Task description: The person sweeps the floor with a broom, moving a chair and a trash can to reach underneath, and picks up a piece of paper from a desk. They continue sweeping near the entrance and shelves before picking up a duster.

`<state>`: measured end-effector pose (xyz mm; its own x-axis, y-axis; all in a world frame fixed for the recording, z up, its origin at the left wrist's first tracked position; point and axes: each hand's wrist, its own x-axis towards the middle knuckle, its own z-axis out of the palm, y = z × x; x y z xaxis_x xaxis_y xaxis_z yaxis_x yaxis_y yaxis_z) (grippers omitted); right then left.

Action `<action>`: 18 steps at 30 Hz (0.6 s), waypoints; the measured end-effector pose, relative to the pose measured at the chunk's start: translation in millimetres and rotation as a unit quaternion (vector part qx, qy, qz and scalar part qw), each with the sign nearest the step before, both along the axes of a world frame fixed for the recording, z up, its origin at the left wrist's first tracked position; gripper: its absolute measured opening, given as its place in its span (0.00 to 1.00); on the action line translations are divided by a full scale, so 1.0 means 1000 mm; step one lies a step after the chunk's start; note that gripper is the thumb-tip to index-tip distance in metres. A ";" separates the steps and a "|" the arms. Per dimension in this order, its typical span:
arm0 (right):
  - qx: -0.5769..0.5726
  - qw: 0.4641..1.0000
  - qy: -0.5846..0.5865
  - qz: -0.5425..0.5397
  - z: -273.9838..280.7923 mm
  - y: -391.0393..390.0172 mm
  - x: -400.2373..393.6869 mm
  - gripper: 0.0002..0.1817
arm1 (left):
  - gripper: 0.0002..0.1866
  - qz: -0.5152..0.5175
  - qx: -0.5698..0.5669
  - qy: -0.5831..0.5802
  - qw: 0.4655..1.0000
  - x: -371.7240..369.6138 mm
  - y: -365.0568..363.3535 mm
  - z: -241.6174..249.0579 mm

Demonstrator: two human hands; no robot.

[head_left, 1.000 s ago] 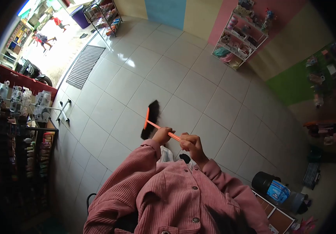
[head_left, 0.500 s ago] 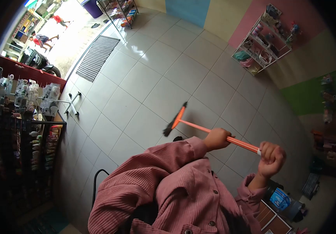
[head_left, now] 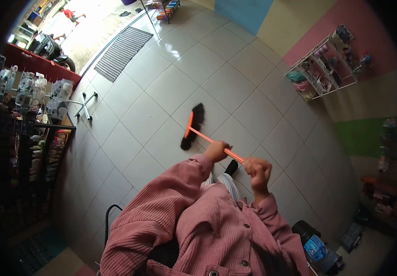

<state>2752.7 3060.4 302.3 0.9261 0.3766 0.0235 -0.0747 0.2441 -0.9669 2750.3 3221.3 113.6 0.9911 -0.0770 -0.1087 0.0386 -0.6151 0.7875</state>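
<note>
A broom (head_left: pixel 192 124) with an orange head and black bristles lies against the grey tiled floor in front of me. Its orange striped handle slants down to the right, toward my body. My left hand (head_left: pixel 217 151) is wrapped round the handle's lower part, nearer the head. Closed at the upper end of the handle is my right hand (head_left: pixel 258 171), whose fist hides the handle's tip. Both arms wear pink corduroy sleeves. My foot in a dark sock (head_left: pixel 231 167) shows just below the handle.
Left stands a dark rack (head_left: pixel 46 126) of hanging goods, with a metal stand base (head_left: pixel 84 106) beside it. A striped mat (head_left: pixel 124 53) lies by the open doorway. White wall shelves (head_left: pixel 320 66) hold goods on the right. A black bin (head_left: pixel 305 231) stands lower right. People and a motorbike (head_left: pixel 53 53) are outside.
The broom head has moved left and its bristles have swung over to the right side. Both hands have moved left with the handle, the right one farther. My dark-socked foot now shows more.
</note>
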 end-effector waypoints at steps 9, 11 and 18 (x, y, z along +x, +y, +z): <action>0.064 0.998 0.026 -0.015 -0.032 0.006 0.063 0.20 | 0.12 0.043 0.148 -0.002 0.988 0.029 0.049 0.015; 0.069 0.997 0.012 -0.036 -0.001 -0.023 0.098 0.21 | 0.11 0.050 0.078 -0.041 0.995 0.060 0.016 0.032; -0.076 0.997 0.017 -0.007 -0.001 -0.036 0.164 0.22 | 0.13 0.014 0.000 0.061 0.998 0.136 -0.043 -0.004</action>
<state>2916.7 3024.6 301.7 0.9308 0.3598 -0.0637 -0.1052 0.0968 -0.9897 2886.7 3178.0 109.8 0.9724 -0.0489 -0.2280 0.1510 -0.6129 0.7756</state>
